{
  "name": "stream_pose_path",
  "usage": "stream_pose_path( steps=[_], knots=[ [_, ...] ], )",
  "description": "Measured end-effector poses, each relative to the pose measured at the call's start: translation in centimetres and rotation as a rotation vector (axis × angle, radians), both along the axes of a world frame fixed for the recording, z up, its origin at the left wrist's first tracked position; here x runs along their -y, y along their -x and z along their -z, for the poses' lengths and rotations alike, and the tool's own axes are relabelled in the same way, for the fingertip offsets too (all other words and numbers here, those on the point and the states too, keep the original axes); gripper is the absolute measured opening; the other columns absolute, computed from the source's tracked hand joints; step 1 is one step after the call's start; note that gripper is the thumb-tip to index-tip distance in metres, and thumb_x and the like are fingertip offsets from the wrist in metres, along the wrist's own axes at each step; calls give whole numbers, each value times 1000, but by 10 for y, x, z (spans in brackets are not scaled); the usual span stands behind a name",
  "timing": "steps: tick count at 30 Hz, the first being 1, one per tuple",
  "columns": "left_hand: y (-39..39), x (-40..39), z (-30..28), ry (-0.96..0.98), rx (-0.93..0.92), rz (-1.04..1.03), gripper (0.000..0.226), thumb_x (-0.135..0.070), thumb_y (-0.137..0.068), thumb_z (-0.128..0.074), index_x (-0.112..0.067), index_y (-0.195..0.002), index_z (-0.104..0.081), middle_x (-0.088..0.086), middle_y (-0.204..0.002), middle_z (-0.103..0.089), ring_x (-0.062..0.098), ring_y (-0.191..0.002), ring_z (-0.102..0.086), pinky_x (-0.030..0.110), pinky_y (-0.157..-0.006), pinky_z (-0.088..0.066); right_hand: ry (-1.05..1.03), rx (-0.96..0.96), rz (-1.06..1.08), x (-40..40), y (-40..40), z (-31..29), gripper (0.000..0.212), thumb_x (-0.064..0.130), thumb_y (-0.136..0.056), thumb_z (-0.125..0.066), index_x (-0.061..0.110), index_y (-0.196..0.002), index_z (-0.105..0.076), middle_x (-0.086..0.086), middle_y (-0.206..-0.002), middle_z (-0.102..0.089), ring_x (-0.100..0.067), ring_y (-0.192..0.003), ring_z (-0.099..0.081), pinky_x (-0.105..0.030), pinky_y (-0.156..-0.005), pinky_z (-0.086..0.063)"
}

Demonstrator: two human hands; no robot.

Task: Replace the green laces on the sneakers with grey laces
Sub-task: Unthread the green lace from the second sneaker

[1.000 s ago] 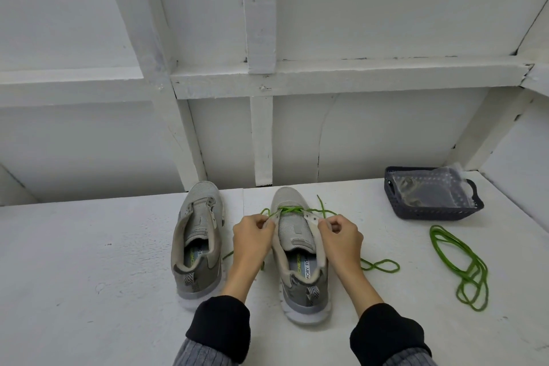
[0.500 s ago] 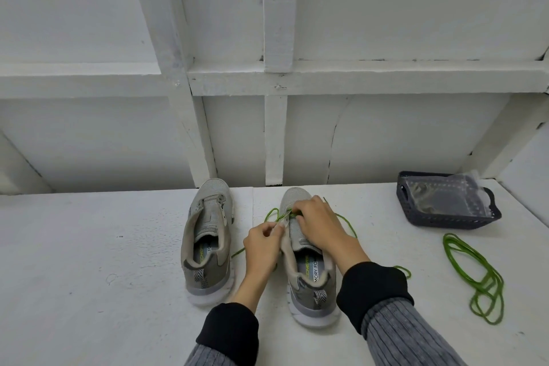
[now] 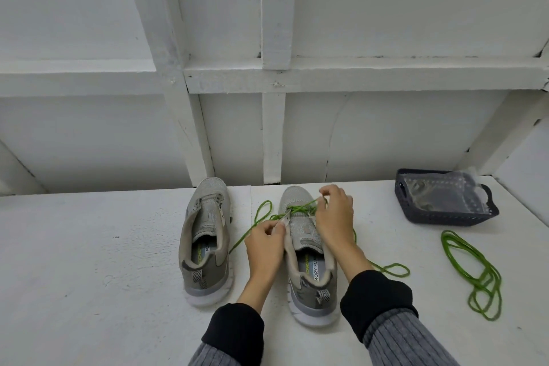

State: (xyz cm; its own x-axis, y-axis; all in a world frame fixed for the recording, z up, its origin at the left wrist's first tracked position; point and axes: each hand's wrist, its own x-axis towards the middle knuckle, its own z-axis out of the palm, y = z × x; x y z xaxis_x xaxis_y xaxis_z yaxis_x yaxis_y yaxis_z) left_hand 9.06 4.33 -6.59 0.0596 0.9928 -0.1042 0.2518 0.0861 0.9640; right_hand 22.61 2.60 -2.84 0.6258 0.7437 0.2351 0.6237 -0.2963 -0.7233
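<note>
Working at the toe end of the right-hand sneaker (image 3: 309, 249), both hands are busy with the green lace (image 3: 297, 211) threaded across its lowest eyelets. That shoe stands on the white bench (image 3: 89, 276) with its long axis running straight away from the person, heel nearest, toe towards the wall, so the remaining lacing sits at the far end of the shoe, just ahead of the knuckles. The right hand (image 3: 334, 217) reaches furthest, fingertips pinched on the lace above the right side of the toe; the left hand (image 3: 266, 242) sits nearer and lower, fingers curled and pinching at the left eyelet edge, where lace meets shoe. Loose green lace trails off both sides, one loop to the left, another lying beside the right forearm. The right hand looks best placed to draw the lace out sideways, I'd say, while the left steadies the upper. The other sneaker (image 3: 206, 241) stands alongside to the left, already bare of lace, and a removed green lace (image 3: 475, 273) lies well off to the right, near a dark basket (image 3: 427, 217) holding a clear plastic packet (image 3: 442, 193); whether grey laces are inside, I cannot tell.
</note>
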Motion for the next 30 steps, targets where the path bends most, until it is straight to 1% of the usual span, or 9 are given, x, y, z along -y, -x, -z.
stream_pose_path(
  steps=[3,6,10,14,18,21,23,26,30],
  knots=[
    [0,-1,1,-2,7,-1,18,-24,-90,-63,-19,-75,-72,-3,-68,-68,9,-65,-56,23,-60,-41,141,480,-286,-4,2,1,34,6,-93,-48,14,-125,-57,-1,-123,-59,-22,-115,-45,-34,-94,-31],
    [0,0,1,-12,6,3,18,-23,-90,-64,-18,-75,-72,-5,-65,-66,7,-62,-55,20,-58,-40,301,566,-405,-5,6,5,25,19,-97,-49,20,-119,-61,2,-116,-62,-21,-112,-46,-34,-94,-28],
    [0,0,0,-13,6,6,17,-24,-90,-63,-19,-77,-73,-4,-67,-67,8,-63,-56,22,-59,-40,309,396,-375,-8,6,6,16,20,-96,-50,21,-94,-67,0,-97,-65,-23,-103,-45,-36,-88,-28],
    [0,1,1,-18,4,-6,16,-25,-90,-63,-19,-80,-73,-5,-70,-68,9,-66,-58,22,-59,-40,91,-89,-329,-5,1,3,13,14,-91,-61,22,-81,-65,3,-88,-62,-20,-93,-54,-35,-87,-40],
    [-1,2,0,-12,14,-9,18,-26,-91,-64,-18,-77,-72,-6,-69,-68,4,-64,-57,17,-57,-39,-142,-425,-289,7,-4,-12,12,9,-93,-58,14,-86,-66,-2,-88,-68,-14,-86,-62,-22,-76,-49],
    [0,3,-1,-7,22,-12,19,-27,-91,-64,-18,-77,-72,-5,-71,-69,3,-63,-57,14,-56,-39,-314,-585,-271,12,-6,-21,14,5,-94,-55,13,-87,-64,-5,-94,-70,-11,-90,-66,-16,-79,-51],
    [0,3,-2,-4,17,-12,19,-27,-91,-63,-18,-77,-72,-5,-72,-69,3,-65,-58,14,-57,-39,-320,-636,-270,11,-5,-23,15,3,-95,-53,12,-85,-61,-8,-94,-71,-14,-87,-67,-18,-74,-51],
    [-1,3,-2,-8,6,-14,18,-26,-91,-63,-18,-77,-71,-4,-71,-68,4,-64,-57,14,-55,-39,-171,-630,-240,6,-2,-22,16,5,-94,-49,13,-83,-56,-10,-88,-70,-17,-69,-58,-25,-63,-46],
    [-1,3,-3,-20,6,-15,18,-23,-91,-63,-15,-78,-71,-2,-70,-68,4,-62,-56,8,-53,-39,134,-268,-267,2,4,-18,10,25,-92,-50,20,-92,-59,-3,-88,-66,-19,-76,-55,-34,-69,-46]
  ],
)
